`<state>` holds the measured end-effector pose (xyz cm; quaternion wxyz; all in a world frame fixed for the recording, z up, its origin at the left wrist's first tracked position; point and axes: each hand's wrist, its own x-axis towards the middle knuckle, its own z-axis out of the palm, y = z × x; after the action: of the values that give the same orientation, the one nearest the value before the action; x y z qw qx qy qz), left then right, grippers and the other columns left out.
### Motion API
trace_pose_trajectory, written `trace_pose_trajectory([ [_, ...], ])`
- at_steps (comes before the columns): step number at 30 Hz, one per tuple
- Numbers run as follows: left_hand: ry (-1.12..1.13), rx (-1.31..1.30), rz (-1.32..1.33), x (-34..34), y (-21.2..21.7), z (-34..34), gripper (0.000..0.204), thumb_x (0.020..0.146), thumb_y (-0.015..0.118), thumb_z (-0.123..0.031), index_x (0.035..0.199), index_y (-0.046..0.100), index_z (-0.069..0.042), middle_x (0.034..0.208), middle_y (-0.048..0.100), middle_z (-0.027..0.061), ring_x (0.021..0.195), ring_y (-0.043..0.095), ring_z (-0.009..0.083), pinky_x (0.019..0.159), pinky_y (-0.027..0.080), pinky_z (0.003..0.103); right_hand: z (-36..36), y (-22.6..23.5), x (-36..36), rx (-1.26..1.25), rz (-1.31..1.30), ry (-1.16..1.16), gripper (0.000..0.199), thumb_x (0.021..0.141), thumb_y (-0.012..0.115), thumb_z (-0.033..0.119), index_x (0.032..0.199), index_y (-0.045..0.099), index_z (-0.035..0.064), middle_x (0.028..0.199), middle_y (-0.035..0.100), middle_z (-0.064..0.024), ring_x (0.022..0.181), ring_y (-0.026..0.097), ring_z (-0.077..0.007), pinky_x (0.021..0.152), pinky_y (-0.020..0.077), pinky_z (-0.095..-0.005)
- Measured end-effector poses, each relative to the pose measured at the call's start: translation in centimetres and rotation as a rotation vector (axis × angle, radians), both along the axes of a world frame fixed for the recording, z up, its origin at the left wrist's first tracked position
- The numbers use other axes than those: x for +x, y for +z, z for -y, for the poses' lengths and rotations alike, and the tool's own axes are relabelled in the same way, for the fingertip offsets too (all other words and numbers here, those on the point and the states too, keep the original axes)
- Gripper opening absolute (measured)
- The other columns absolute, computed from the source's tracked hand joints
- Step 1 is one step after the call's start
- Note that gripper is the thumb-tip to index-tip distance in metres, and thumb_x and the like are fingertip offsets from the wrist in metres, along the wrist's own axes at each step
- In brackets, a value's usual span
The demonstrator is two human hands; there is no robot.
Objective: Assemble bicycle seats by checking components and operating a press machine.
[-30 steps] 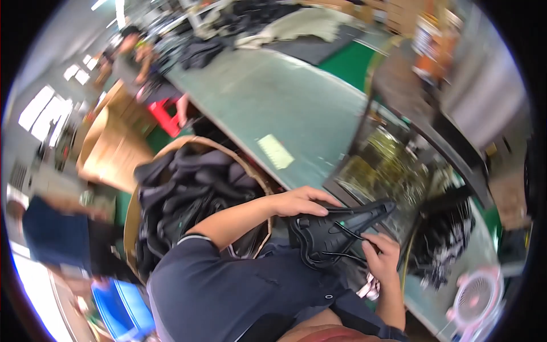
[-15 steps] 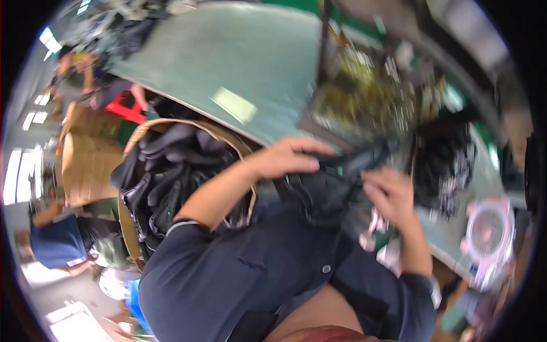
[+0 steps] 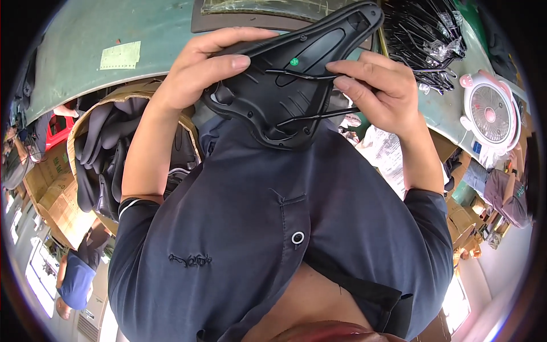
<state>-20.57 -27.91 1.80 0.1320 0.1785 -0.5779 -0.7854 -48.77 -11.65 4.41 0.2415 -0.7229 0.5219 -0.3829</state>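
Note:
I hold a black bicycle saddle (image 3: 288, 85) upside down in front of my chest, its underside with a small green dot facing me. My left hand (image 3: 208, 65) grips the wide rear end of the saddle from the left. My right hand (image 3: 379, 88) pinches the thin black metal rails (image 3: 310, 117) that run along the underside. Both hands are shut on the saddle and its rails, close above my dark blue shirt.
A grey-green worktable (image 3: 85, 34) lies ahead, with a pale paper label (image 3: 119, 55). A cardboard box of black saddles (image 3: 105, 154) stands at my left. A pile of black wire rails (image 3: 427, 34) and a pink and white desk fan (image 3: 491, 117) sit at the right. Other people work at both edges.
The saddle has come up from near the table's edge to close under the camera. My head has tilted down, so my shirt fills the lower view. Both hands kept hold.

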Motion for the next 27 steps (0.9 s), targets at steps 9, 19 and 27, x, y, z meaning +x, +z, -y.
trace_pose_trajectory([
  [9, -0.014, -0.049, 0.006, 0.3, -0.8, -1.7, 0.049, 0.094, 0.064, -0.014, 0.14, 0.068, 0.004, 0.133, 0.072, 0.0142, 0.123, 0.067, 0.0212, 0.108, 0.05, 0.034, 0.6, 1.0, 1.1, -0.143, -0.153, 0.112, 0.022, 0.078, 0.089, 0.009, 0.099, 0.082, 0.0073, 0.067, 0.057, -0.0025, 0.054, 0.057, -0.0215, 0.049, 0.0441, -0.0346],
  [19, -0.009, -0.014, 0.038, 0.4, -0.8, -1.9, 0.047, 0.095, 0.065, -0.013, 0.14, 0.069, 0.003, 0.132, 0.073, 0.0133, 0.123, 0.067, 0.0208, 0.108, 0.051, 0.034, 2.7, 1.3, 2.5, -0.2, -0.145, 0.156, 0.016, 0.081, 0.088, 0.02, 0.093, 0.079, 0.0127, 0.071, 0.057, -0.0029, 0.057, 0.059, -0.0247, 0.05, 0.0449, -0.0386],
  [27, -0.022, -0.212, -0.065, 0.8, -1.5, -1.2, 0.047, 0.096, 0.078, -0.011, 0.14, 0.068, 0.002, 0.134, 0.073, 0.0105, 0.125, 0.065, 0.0167, 0.109, 0.05, 0.034, 4.6, 3.7, 3.9, -0.19, -0.252, 0.299, 0.022, 0.071, 0.086, 0.013, 0.09, 0.077, 0.012, 0.067, 0.052, -0.0031, 0.053, 0.055, -0.0246, 0.05, 0.0437, -0.0394],
])
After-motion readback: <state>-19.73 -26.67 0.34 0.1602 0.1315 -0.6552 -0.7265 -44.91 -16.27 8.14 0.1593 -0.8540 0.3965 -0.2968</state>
